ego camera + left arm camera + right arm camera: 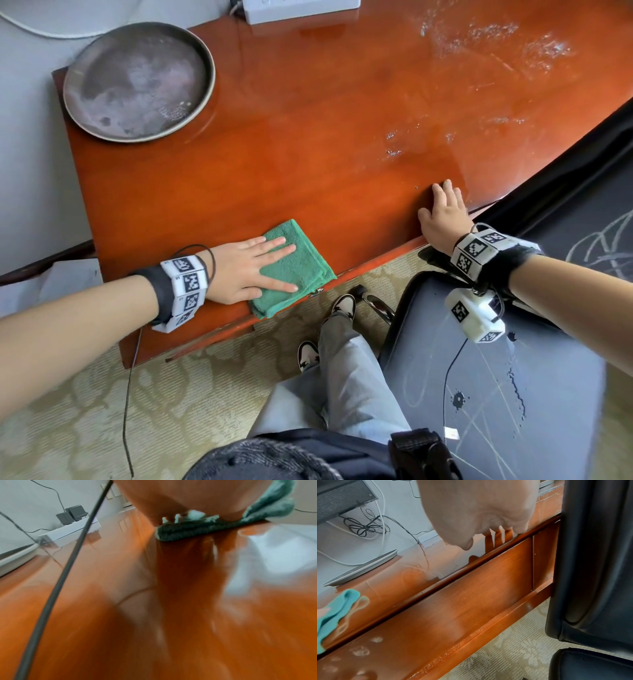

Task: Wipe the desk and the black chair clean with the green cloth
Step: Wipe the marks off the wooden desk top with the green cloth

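A folded green cloth (296, 270) lies at the front edge of the glossy reddish wooden desk (308, 144), one corner hanging past the edge. My left hand (253, 269) presses flat on it with straight fingers; in the left wrist view the cloth (197, 530) shows squeezed under the palm. My right hand (445, 212) rests flat on the desk's front edge, to the right of the cloth, holding nothing. The black chair (496, 383) stands below that hand, its seat marked with white scratches and dark spots. White dusty smears (496, 37) cover the desk's far right.
A round grey metal tray (138, 80) sits at the desk's far left corner. A white power strip (301, 10) lies at the back edge, with plugs and cables by the wall (72, 513). My legs and shoes (342, 308) stand on patterned carpet between desk and chair.
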